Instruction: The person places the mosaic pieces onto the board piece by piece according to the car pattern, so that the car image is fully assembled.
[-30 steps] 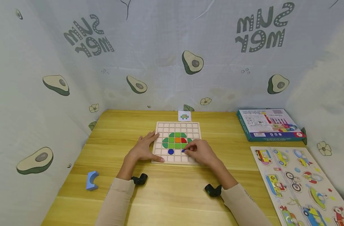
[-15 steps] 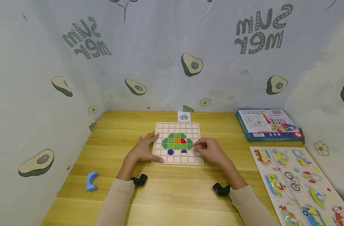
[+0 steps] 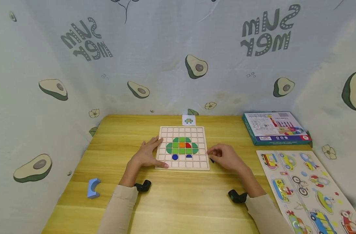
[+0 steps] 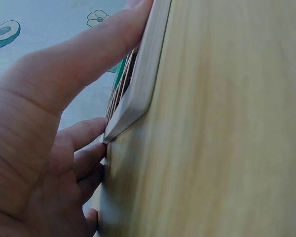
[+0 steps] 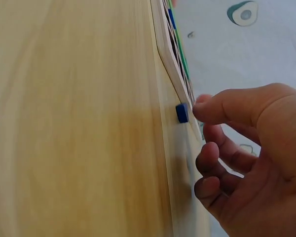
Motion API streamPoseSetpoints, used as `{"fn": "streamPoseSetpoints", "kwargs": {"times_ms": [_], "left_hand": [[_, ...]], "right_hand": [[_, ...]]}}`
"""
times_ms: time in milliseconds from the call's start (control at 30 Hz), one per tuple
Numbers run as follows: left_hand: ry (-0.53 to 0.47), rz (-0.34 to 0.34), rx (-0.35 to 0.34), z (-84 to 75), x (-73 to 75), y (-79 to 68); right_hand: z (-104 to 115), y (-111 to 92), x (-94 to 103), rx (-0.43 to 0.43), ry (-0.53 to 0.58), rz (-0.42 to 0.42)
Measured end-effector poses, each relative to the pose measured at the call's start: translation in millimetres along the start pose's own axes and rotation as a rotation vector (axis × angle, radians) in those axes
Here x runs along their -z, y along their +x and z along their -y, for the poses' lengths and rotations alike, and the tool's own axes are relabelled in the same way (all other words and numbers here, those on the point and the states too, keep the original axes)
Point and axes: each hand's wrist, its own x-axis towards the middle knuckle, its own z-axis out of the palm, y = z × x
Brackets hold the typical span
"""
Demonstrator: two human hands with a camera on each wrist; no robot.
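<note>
In the head view, a wooden grid board (image 3: 200,163) holds a car shape of green, orange and red pieces. Below them lie a round blue wheel (image 3: 175,157) and a blue half-circle (image 3: 189,156). My left hand (image 3: 146,155) rests with spread fingers on the board's left edge, the thumb at its near-left corner. Just right of the board is my right hand (image 3: 226,157), its fingers loosely bent. A small blue piece (image 5: 182,113) is beside the right thumb tip, seemingly on the tabletop and not between the fingers. The right hand partly hides that piece in the head view.
A small pattern card (image 3: 189,120) with a car picture lies behind the board. At the right are a flat box (image 3: 277,128) and a vehicle peg puzzle (image 3: 308,187). A blue arch block (image 3: 93,188) stands on the table's left side.
My right hand has left the blue half-circle on the board and moved right, past the board's edge. A second blue piece shows there now. The left hand keeps its place.
</note>
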Motion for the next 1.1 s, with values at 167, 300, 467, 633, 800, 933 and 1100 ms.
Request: {"fn": "streamPoseSetpoints", "kwargs": {"times_ms": [167, 300, 467, 633, 800, 933, 1100], "left_hand": [[-0.002, -0.002, -0.006, 1.2, 0.0, -0.3], [-0.002, -0.003, -0.013, 0.8, 0.1, -0.6], [-0.007, 0.0, -0.012, -0.5, 0.4, -1.3], [-0.014, -0.002, -0.007, -0.7, 0.7, -1.8], [-0.011, -0.007, -0.006, -0.3, 0.3, -2.1], [-0.01, -0.005, -0.006, -0.5, -0.1, -2.3], [-0.006, -0.005, -0.002, -0.4, -0.3, -2.3]], "right_hand": [[-5.4, -2.4, 4.9, 0.044, -0.018, 0.056], [-7.8, -2.9, 6.5, 0.042, -0.009, 0.081], [-8.8, -3.5, 6.7, 0.024, -0.01, 0.105], [-9.4, -5.0, 7.6, 0.032, -0.004, 0.135], [-9.8, -5.0, 6.8, 0.041, -0.007, 0.138], [-10.7, -5.8, 7.8, -0.017, -0.009, 0.102], [-12.7, -7.0, 10.6, -0.085, -0.022, 0.036]]}}
